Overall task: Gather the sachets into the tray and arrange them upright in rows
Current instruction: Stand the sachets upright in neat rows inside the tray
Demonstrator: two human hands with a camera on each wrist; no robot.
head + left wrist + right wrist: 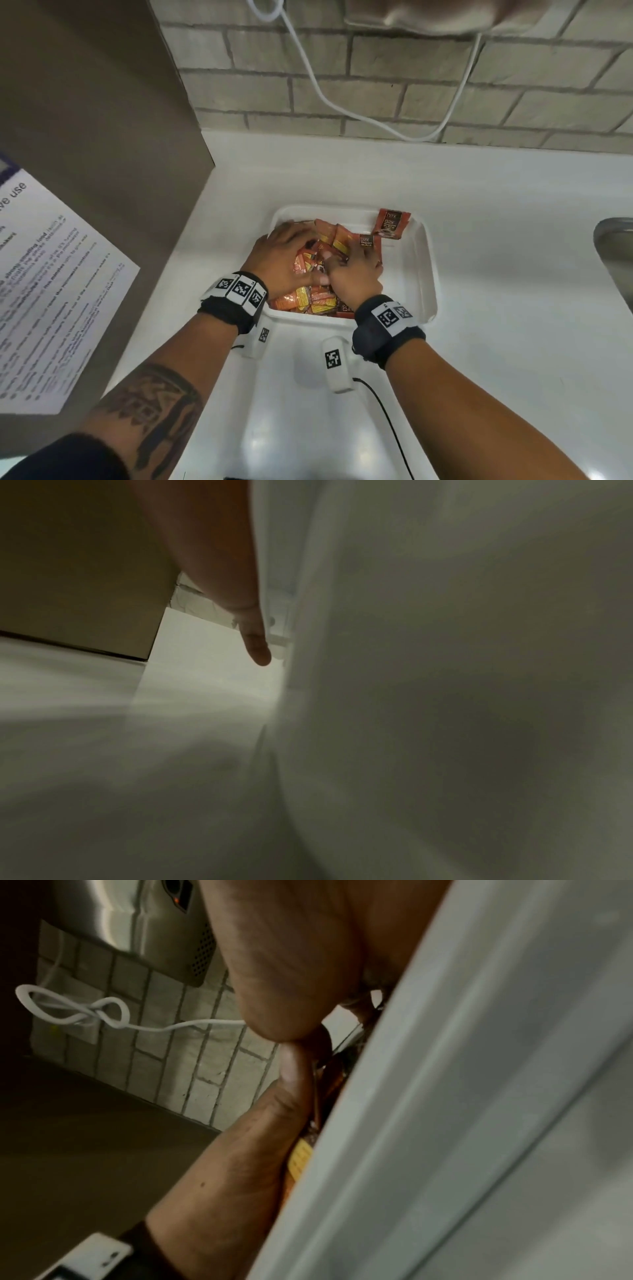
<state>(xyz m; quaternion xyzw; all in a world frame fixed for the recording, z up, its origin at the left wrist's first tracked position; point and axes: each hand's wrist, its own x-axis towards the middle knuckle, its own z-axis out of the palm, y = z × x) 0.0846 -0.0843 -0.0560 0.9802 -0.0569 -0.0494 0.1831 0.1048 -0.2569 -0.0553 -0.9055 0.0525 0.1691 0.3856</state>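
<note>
So gathering looks mostly done: we see the sachets [317, 298] piled inside the tray [426, 270], which sits on the white surface [513, 274] near the wall, and we spot none lying outside it. Arranging is barely started, we judge. Most orange sachets lie flat or jumbled; two brown sachets [391, 224] at the far right lean up against the tray wall, no real row yet.

Our left hand [279, 255] is spread over the left part of the pile, fingers bent down into it; whether it grips anything, we can't tell. Our right hand [354, 274] is beside it, fingers curled into the pile near the brown ones; a pinch looks likely, but not confirmed.

Hidden bits:
- Both hands cover the middle of the pile, so order underneath is unknown.
- Left wrist view is mostly blurred white tray wall, one fingertip showing.
- Right wrist view shows the palm and an orange sachet edge behind the tray rim, contact unclear.
- Right-hand surface is cut off by the sink [616, 246].
</note>
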